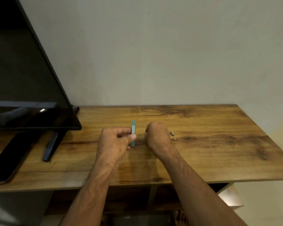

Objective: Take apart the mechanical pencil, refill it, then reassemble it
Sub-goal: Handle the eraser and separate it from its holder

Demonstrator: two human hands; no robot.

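Observation:
My left hand [116, 139] pinches a slim green lead case [133, 132] between thumb and fingers and holds it upright above the wooden tabletop [219, 144]. Just to its right, my right hand [157, 136] is curled into a loose fist with the fingertips turned toward the case. Whatever may be inside those fingers is hidden. Two small silver pencil parts lie on the wood just right of my right hand: a short metal cap [171, 133] and a tinier piece [174, 138]. The pencil body is not visible.
A dark flat screen [23, 79] leans at the left, with its stand foot [50, 147] on the table. A black phone or tablet [10, 162] lies at the front left. The wall runs directly behind the table, and open shelf compartments sit below the front edge.

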